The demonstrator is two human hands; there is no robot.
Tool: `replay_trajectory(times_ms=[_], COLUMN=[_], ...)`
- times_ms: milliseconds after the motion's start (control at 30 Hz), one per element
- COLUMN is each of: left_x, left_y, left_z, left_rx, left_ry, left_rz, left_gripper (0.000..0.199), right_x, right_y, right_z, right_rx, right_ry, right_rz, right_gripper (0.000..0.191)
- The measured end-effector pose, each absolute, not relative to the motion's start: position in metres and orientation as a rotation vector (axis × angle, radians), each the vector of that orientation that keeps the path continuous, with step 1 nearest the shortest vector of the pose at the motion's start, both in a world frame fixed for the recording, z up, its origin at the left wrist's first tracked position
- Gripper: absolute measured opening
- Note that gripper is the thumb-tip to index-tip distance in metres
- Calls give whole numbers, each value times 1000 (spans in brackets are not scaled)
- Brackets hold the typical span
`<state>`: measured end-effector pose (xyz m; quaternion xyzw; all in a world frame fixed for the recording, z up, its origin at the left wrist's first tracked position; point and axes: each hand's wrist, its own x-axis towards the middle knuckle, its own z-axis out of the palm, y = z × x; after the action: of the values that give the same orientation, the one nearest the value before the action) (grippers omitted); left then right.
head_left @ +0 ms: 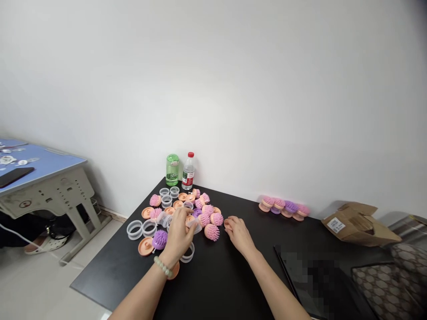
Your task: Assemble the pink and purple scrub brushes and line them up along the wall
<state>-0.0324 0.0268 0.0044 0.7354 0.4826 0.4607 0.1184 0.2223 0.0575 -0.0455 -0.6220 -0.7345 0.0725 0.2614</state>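
My left hand, wearing a bead bracelet, reaches into a pile of scalp massage brush parts. Its fingers are closed on a translucent plastic ring, partly hidden by the hand. My right hand is to the right of the pile, fingertips pinched at a small peach-coloured edge; what it belongs to is hidden. Around the left hand lie pink bristle heads, a purple bristle head, orange round bases and clear rings.
Several assembled brushes stand in a row by the wall. A green bottle and a red-capped water bottle are at the back corner of the black table. An opened cardboard box sits at the right. A blue table is at left.
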Motion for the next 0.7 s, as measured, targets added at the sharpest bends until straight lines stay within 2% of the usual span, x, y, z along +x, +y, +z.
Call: replay_trajectory(times_ms=[100, 200, 433, 700], left_x=[-31, -26, -25, -27], left_y=[30, 30, 32, 35], left_z=[-3, -12, -19, -15], left_rx=[2351, 2418, 2508, 2511], left_ry=[1532, 1563, 1580, 1614], left_rz=[1086, 981, 863, 900], left_gripper=[30, 41, 30, 35], right_x=[225, 223, 217, 222], right_y=[34, 13, -11, -13], right_z=[-47, -51, -51, -51], right_rx=[-1693, -1689, -1614, -1606], right_ry=[-1956, -1906, -1850, -1844], right_rz=[210, 247, 335, 370], right_gripper=[24, 36, 38, 38])
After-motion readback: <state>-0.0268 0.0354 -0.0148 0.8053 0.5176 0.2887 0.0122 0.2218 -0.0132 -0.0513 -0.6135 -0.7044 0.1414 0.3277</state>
